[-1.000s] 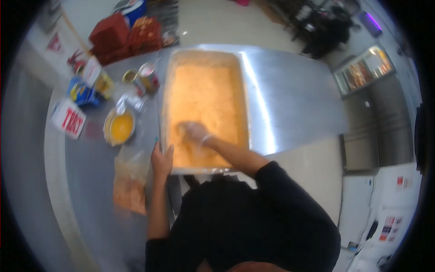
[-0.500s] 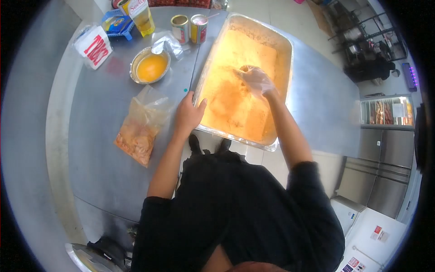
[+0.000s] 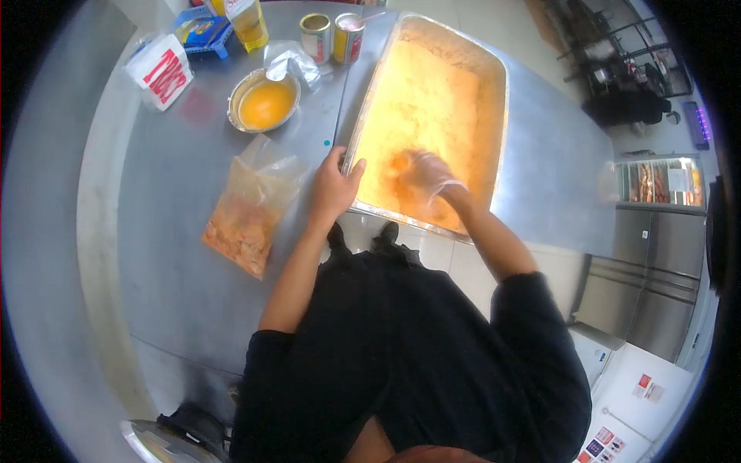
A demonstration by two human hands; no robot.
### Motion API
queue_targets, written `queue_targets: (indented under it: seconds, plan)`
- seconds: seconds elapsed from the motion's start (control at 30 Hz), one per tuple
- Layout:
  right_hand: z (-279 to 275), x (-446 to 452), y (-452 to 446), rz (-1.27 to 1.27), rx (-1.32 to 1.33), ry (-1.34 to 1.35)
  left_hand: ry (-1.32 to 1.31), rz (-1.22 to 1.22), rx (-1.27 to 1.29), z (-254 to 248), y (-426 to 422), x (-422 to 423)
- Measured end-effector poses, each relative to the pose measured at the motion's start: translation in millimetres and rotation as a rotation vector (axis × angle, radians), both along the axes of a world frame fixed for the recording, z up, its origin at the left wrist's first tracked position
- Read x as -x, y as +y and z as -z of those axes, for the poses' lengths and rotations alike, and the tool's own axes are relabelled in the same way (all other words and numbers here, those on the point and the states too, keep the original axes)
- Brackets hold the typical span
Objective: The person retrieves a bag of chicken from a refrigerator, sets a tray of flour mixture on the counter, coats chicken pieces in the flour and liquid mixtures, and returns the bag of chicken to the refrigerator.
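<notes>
A large deep metal tray [image 3: 505, 116] holds an orange-yellow layer [image 3: 424, 92] with a powdery look. My left hand [image 3: 336, 185] grips the tray's left rim near its front corner, thumb over the edge. Inside the tray, low over the layer's front part, is my right hand [image 3: 431, 176] in a clear plastic glove; it is blurred, and its fingers are curled over something I cannot make out. A darker orange patch shows beside it. Left of the tray stands a foil-lined bowl [image 3: 233, 112] of yellow-orange liquid [image 3: 266, 105]. A plastic bag [image 3: 251, 208] with orange-brown pieces lies in front of the bowl.
Two open cans [image 3: 316, 38] [image 3: 348, 40] stand behind crumpled foil [image 3: 293, 65]. At the back left are a yellow bottle [image 3: 248, 27], a blue basket [image 3: 202, 35] and a white packet with red letters [image 3: 160, 71]. A metal refrigerator [image 3: 641, 270] stands at the right.
Compared with half a second ago, my right hand has moved toward the tray's front. My left hand stays on the rim. The camera view has shifted and turned over the last second.
</notes>
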State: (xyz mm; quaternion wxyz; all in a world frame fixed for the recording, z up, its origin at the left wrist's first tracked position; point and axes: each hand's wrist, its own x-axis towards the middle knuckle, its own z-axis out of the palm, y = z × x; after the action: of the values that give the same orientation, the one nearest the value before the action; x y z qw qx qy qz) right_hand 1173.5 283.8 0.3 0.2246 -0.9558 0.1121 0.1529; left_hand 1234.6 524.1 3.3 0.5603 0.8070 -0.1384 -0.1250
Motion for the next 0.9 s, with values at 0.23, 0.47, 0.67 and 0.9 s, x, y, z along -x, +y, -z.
queue_targets:
  seconds: [0.23, 0.47, 0.67, 0.9]
  plan:
    - [-71, -13, -21, 0.527, -0.328, -0.337, 0.094, -0.119, 0.373, 22, 26, 18]
    - [-124, -3, -28, 0.449, -0.275, -0.226, 0.155, -0.187, 0.413, 32, 39, 50]
    - [-83, 25, -75, 0.316, -0.021, -0.527, 0.369, -0.350, 0.488, 32, 26, 115]
    - [-62, 46, -68, -0.079, 0.089, -0.713, 0.649, -0.120, 0.486, 8, -50, 183]
